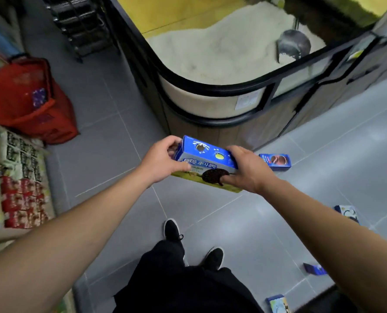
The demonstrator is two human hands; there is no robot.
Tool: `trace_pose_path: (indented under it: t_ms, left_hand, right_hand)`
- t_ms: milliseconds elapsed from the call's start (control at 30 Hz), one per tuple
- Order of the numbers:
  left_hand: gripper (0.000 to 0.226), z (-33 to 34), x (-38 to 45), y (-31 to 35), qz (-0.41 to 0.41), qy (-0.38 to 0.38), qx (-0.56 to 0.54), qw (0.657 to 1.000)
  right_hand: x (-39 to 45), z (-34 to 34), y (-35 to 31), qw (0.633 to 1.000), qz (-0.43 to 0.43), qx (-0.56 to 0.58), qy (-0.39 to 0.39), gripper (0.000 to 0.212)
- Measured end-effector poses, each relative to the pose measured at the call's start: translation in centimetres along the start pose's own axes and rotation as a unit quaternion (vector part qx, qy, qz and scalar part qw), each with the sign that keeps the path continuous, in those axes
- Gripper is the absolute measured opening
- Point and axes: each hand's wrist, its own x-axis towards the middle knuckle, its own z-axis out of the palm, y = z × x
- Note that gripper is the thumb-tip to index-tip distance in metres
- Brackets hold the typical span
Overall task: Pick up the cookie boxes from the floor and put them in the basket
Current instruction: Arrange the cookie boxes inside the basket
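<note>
A blue cookie box point(207, 162) with a green lower edge is held in the air in front of me, above the grey floor. My left hand point(163, 160) grips its left end and my right hand point(248, 170) grips its right end. A red shopping basket point(27, 100) stands on the floor at the far left, with a purple packet inside. More blue cookie boxes lie on the floor to my right: one point(276, 161) just beyond my right hand, one point(346, 213) further right, one point(313, 268) near my right forearm, and one point(277, 303) at the bottom edge.
A large rounded bin of white rice point(210, 86) with a metal scoop point(293, 45) stands straight ahead. A shelf of packaged goods point(14, 177) runs along the left. A black wire rack point(79, 23) is at the back left. My black shoes point(172, 229) stand on the tiled floor.
</note>
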Motion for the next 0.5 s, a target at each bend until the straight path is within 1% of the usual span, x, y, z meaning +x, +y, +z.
trace_pose_path:
  t_ms: [67, 233, 400, 500]
  left_hand:
    - [0.055, -2.2, -1.2, -0.8, 0.005, 0.026, -0.016, 1.0]
    - [0.058, -10.2, -5.4, -4.8, -0.005, 0.106, -0.046, 0.993]
    - [0.07, -20.1, -9.6, -10.2, -0.021, 0.183, -0.011, 0.983]
    - [0.086, -26.5, -12.3, -13.4, -0.029, 0.229, 0.026, 0.973]
  right_hand:
    - [0.9, -0.5, -2.5, 0.999, -0.031, -0.017, 0.002, 0.074]
    - [4.2, -0.2, -12.6, 0.99, -0.124, -0.062, -0.019, 0.071]
    - [8.7, 2.2, -24.4, 0.972, -0.204, -0.114, -0.038, 0.075]
    - [11.3, 4.6, -32.5, 0.954, -0.252, -0.157, -0.041, 0.072]
